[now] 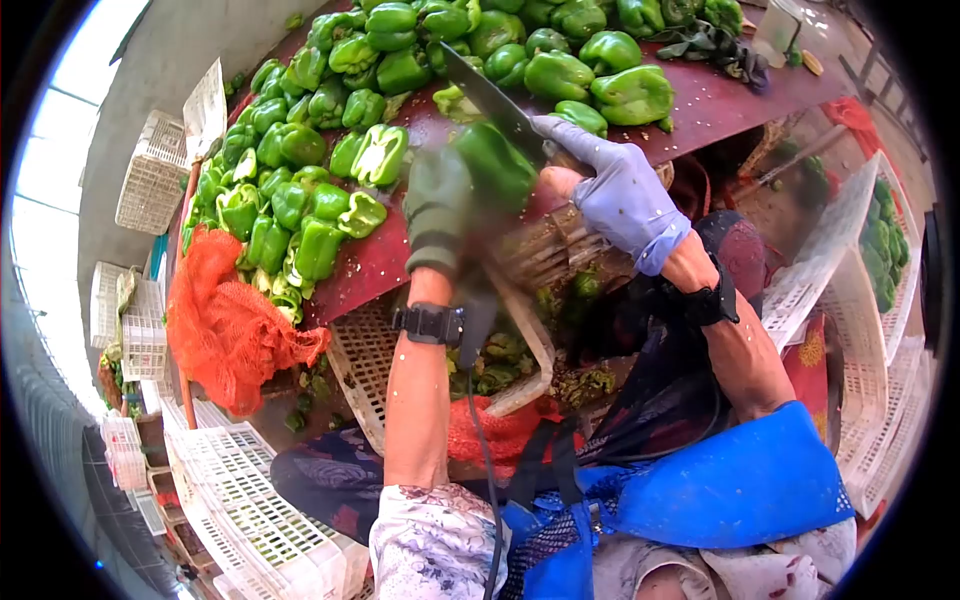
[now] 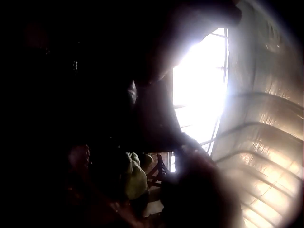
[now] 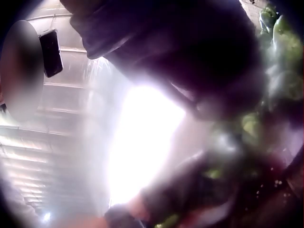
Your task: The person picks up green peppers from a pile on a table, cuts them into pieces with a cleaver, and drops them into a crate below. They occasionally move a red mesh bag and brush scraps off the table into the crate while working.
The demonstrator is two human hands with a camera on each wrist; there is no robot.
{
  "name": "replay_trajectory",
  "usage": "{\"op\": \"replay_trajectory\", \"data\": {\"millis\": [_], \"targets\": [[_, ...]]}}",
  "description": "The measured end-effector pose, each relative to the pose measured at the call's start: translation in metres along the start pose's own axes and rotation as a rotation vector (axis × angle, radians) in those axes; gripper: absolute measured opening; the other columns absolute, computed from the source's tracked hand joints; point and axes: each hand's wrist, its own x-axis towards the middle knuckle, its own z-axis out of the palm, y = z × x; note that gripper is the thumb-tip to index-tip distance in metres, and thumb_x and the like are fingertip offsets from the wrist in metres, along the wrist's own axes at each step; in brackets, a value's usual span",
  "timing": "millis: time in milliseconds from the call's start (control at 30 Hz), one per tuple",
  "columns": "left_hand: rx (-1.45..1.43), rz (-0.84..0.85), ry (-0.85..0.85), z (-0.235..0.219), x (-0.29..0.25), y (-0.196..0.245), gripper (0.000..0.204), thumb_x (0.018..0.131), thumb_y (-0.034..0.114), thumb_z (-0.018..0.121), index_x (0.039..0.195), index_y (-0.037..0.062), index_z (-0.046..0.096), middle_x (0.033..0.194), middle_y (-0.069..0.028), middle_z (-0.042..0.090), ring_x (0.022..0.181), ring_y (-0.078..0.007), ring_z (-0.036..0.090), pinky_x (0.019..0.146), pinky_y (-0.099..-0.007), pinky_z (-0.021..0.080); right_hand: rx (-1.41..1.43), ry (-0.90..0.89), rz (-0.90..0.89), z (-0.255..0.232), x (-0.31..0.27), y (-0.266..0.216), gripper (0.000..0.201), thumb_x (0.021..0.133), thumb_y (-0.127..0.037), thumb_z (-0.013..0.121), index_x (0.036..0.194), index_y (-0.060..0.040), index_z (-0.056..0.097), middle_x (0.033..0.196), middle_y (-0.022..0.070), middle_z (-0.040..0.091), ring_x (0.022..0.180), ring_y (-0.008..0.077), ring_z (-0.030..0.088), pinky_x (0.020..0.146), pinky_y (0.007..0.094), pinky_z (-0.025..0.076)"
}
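Observation:
In the head view my left hand [image 1: 437, 205], in a dark green glove and a little blurred, holds a green bell pepper [image 1: 497, 168] over the front edge of the table. My right hand [image 1: 628, 205], in a lavender glove, grips a knife [image 1: 488, 95]. Its long dark blade points up and left, just behind the held pepper, and the handle is hidden in the fist. A heap of green bell peppers [image 1: 300, 145] covers the far and left parts of the table; one cut pepper [image 1: 381, 155] shows its pale inside. The left wrist view is mostly dark.
The dark red table [image 1: 700, 110] curves around the work. Below the hands stands a white crate [image 1: 535, 345] with green scraps. An orange net bag [image 1: 235, 320] hangs at the left corner. White plastic crates [image 1: 250, 490] stand at left, and another crate [image 1: 830, 240] at right.

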Motion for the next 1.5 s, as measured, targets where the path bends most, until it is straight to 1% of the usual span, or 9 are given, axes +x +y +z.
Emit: {"op": "replay_trajectory", "data": {"millis": [100, 400, 500, 567, 900, 1133, 1267, 1300, 1500], "targets": [[-0.122, -0.303, 0.03, 0.013, -0.013, 0.003, 0.028, 0.099, 0.031, 0.055, 0.117, 0.01, 0.054, 0.084, -0.0012, 0.057, 0.056, -0.0126, 0.056, 0.045, -0.0304, 0.053, -0.017, 0.053, -0.06, -0.004, -0.007, -0.013, 0.051, 0.089, -0.006, 0.068, 0.139, -0.0045, 0.054, 0.116, 0.0135, 0.07, 0.106, 0.0118, 0.062, 0.095, 0.0287, 0.049], [-0.211, -0.37, 0.067, 0.026, -0.019, 0.026, 0.031, 0.098, 0.029, 0.055, 0.12, 0.0073, 0.055, 0.091, -0.0023, 0.058, 0.063, -0.0121, 0.057, 0.047, -0.0293, 0.054, -0.108, 0.107, -0.232, -0.017, -0.027, -0.039, 0.049, 0.09, -0.003, 0.067, 0.138, -0.0046, 0.056, 0.126, 0.0149, 0.067, 0.113, 0.0118, 0.061, 0.099, 0.0287, 0.047], [-0.289, -0.435, 0.061, 0.02, -0.028, 0.051, 0.031, 0.097, 0.029, 0.056, 0.119, 0.0075, 0.056, 0.092, -0.0027, 0.058, 0.062, -0.0122, 0.057, 0.047, -0.0289, 0.054, -0.118, 0.174, -0.383, -0.005, -0.021, -0.029, 0.043, 0.09, -0.002, 0.062, 0.133, -0.0047, 0.059, 0.106, 0.0222, 0.07, 0.093, 0.0226, 0.072, 0.077, 0.0329, 0.055], [-0.254, -0.32, 0.073, 0.023, -0.027, 0.028, 0.031, 0.097, 0.028, 0.058, 0.12, 0.0073, 0.056, 0.089, -0.0035, 0.061, 0.06, -0.0116, 0.058, 0.047, -0.0279, 0.052, -0.27, -0.169, 0.074, 0.01, -0.021, -0.005, 0.038, 0.095, -0.012, 0.058, 0.133, -0.0065, 0.057, 0.079, 0.0192, 0.069, 0.066, 0.0242, 0.067, 0.057, 0.041, 0.049], [-0.134, -0.119, -0.051, 0.026, 0.001, -0.041, 0.04, 0.094, 0.024, 0.064, 0.128, 0.0066, 0.051, 0.085, -0.0044, 0.063, 0.059, -0.0146, 0.06, 0.047, -0.0305, 0.053, -0.713, -0.421, -0.16, 0.017, 0.049, 0.016, 0.032, 0.094, -0.021, 0.053, 0.122, -0.0085, 0.062, 0.087, 0.0209, 0.069, 0.072, 0.0353, 0.067, 0.063, 0.045, 0.054], [-0.474, -0.41, -0.029, 0.016, -0.009, -0.007, 0.049, 0.094, 0.022, 0.063, 0.137, 0.0114, 0.042, 0.098, -0.0082, 0.061, 0.07, -0.0208, 0.064, 0.055, -0.035, 0.057, -0.452, -0.092, -0.045, 0.071, 0.038, 0.026, 0.048, 0.085, -0.014, 0.056, 0.133, -0.0109, 0.055, 0.109, 0.0294, 0.058, 0.102, 0.0449, 0.056, 0.09, 0.0516, 0.047], [-0.637, -0.509, 0.195, -0.006, -0.043, 0.034, 0.043, 0.097, 0.014, 0.052, 0.138, 0.014, 0.04, 0.082, -0.0023, 0.054, 0.055, -0.0153, 0.054, 0.046, -0.0298, 0.051, -0.263, -0.058, -0.146, 0.041, 0.011, 0.018, 0.053, 0.091, -0.017, 0.057, 0.143, -0.0118, 0.048, 0.08, 0.0228, 0.066, 0.062, 0.0327, 0.064, 0.058, 0.0428, 0.052], [-0.656, -0.523, 0.256, -0.009, -0.047, 0.03, 0.041, 0.097, 0.014, 0.052, 0.137, 0.0138, 0.041, 0.084, -0.0028, 0.054, 0.054, -0.0154, 0.053, 0.046, -0.0297, 0.051, -0.216, -0.076, -0.021, 0.03, 0.0, -0.013, 0.038, 0.091, -0.013, 0.057, 0.129, -0.0127, 0.058, 0.095, 0.0228, 0.069, 0.079, 0.0376, 0.068, 0.073, 0.0411, 0.056], [-0.628, -0.46, 0.307, -0.008, -0.055, 0.025, 0.035, 0.099, 0.024, 0.052, 0.131, 0.012, 0.043, 0.096, -0.0067, 0.056, 0.074, -0.016, 0.057, 0.055, -0.0337, 0.052, -0.439, -0.191, -0.073, 0.06, 0.016, 0.018, 0.035, 0.089, -0.015, 0.057, 0.124, -0.01, 0.061, 0.091, 0.0241, 0.068, 0.077, 0.039, 0.068, 0.07, 0.0418, 0.055]]}}
